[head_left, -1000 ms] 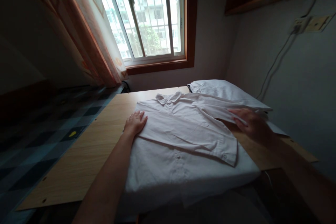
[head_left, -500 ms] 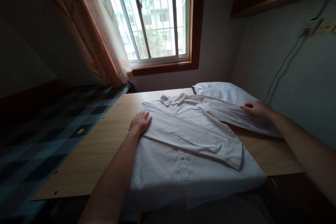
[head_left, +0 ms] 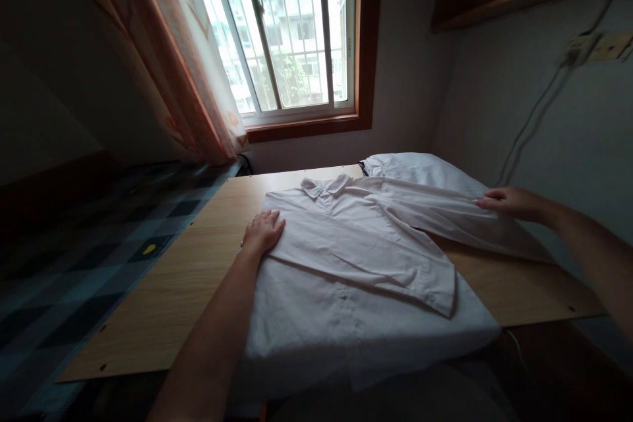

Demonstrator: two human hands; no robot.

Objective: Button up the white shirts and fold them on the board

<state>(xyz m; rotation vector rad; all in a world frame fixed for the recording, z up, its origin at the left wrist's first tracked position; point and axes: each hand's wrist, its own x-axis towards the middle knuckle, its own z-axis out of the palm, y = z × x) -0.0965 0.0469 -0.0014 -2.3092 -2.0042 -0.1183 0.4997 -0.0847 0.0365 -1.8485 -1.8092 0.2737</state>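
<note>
The left hand [head_left: 264,232] lies flat, fingers loosely spread, on the shirt [head_left: 378,316], which covers the board's [head_left: 188,290] middle and near edge; the right hand [head_left: 517,203], fingers bent, touches a sleeve [head_left: 445,221] over the board's right side, whether gripping I cannot tell; white cloth [head_left: 425,168] sits at the board's far right corner.
</note>
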